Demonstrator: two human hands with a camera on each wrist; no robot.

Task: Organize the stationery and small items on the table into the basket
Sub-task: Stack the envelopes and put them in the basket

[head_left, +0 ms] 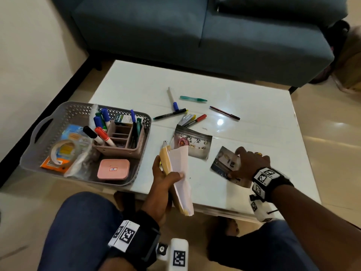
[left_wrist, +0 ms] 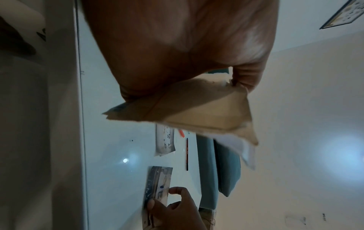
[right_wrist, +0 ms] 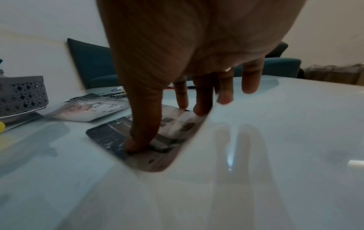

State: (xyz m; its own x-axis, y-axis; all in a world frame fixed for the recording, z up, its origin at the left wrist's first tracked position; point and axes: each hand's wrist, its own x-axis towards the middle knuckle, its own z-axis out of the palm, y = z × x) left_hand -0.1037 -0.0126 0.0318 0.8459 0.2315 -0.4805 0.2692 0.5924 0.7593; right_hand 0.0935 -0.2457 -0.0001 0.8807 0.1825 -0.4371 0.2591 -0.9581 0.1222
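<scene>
My left hand (head_left: 166, 178) grips a tan envelope with white papers (head_left: 179, 173) upright over the table's near edge; the left wrist view shows the envelope (left_wrist: 197, 109) under the palm. My right hand (head_left: 248, 163) arches over a photo (head_left: 222, 163) lying on the white table (head_left: 254, 124), thumb on its near part and fingertips at its far edge, pinching it. The right wrist view shows the thumb pressed on the photo (right_wrist: 110, 135). A second photo (head_left: 192, 142) lies between my hands. The grey basket (head_left: 82, 104) stands at the left.
Several pens and markers lie mid-table: a green pen (head_left: 193, 98), a black marker (head_left: 169, 114), a red marker (head_left: 197, 120), a dark red pen (head_left: 224, 112). The basket holds a pink organizer (head_left: 121, 147), a pink case (head_left: 113, 169) and tape (head_left: 62, 151). A blue sofa (head_left: 195, 36) is behind.
</scene>
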